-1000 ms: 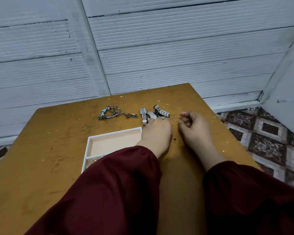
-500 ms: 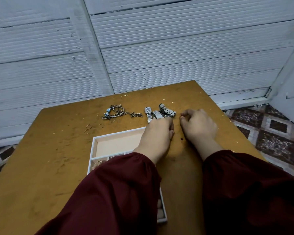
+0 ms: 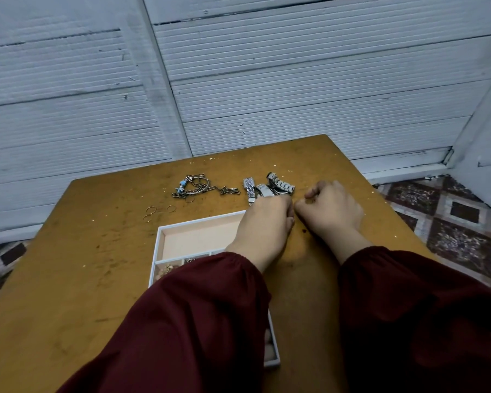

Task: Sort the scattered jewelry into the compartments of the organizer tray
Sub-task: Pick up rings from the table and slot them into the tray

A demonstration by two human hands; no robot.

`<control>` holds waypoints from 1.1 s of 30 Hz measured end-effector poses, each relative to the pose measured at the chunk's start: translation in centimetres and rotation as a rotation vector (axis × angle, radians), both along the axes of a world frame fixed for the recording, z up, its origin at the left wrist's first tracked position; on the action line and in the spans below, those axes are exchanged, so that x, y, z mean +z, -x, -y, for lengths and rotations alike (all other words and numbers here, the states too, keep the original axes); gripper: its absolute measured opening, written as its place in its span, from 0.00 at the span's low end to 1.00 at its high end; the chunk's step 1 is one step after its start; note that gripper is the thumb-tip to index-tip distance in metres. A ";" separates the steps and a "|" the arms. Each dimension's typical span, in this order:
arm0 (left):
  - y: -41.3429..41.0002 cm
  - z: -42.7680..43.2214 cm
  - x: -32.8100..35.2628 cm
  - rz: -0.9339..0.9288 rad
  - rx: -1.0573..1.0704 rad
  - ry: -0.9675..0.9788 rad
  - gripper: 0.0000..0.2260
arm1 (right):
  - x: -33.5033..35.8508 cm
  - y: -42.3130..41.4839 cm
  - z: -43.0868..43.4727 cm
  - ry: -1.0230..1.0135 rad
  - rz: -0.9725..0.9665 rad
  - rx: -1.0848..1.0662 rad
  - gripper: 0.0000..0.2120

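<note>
Organizer tray [image 3: 160, 239] holds small gold pieces [image 3: 167, 270] in a small left compartment

White ribbed wall panels [image 3: 295, 89], brown table [image 3: 77, 268], patterned floor tiles [image 3: 451, 222]

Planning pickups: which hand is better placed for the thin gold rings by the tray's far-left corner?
Left, likely: the left hand sits over the tray rim, nearer the gold rings; the right hand lies farther right.
</note>
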State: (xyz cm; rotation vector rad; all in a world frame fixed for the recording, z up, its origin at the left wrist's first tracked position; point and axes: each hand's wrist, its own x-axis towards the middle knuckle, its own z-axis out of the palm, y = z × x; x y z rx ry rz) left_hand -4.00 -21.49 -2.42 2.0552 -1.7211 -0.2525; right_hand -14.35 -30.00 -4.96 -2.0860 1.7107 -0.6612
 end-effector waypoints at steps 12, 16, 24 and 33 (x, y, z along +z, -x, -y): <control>-0.4 -1.4 1.2 -0.085 0.046 0.098 0.03 | -0.8 0.9 0.1 0.069 0.270 0.092 0.06; -1.2 -2.9 1.9 -0.221 0.098 0.157 0.03 | -0.8 1.3 -0.3 0.058 0.466 0.124 0.08; -2.4 -8.3 2.9 -0.417 0.197 0.286 0.07 | -0.9 2.1 -5.2 -0.046 0.717 0.185 0.13; -1.4 -14.6 2.0 -0.522 0.305 0.313 0.09 | -0.5 3.0 -12.6 -0.061 0.887 0.237 0.14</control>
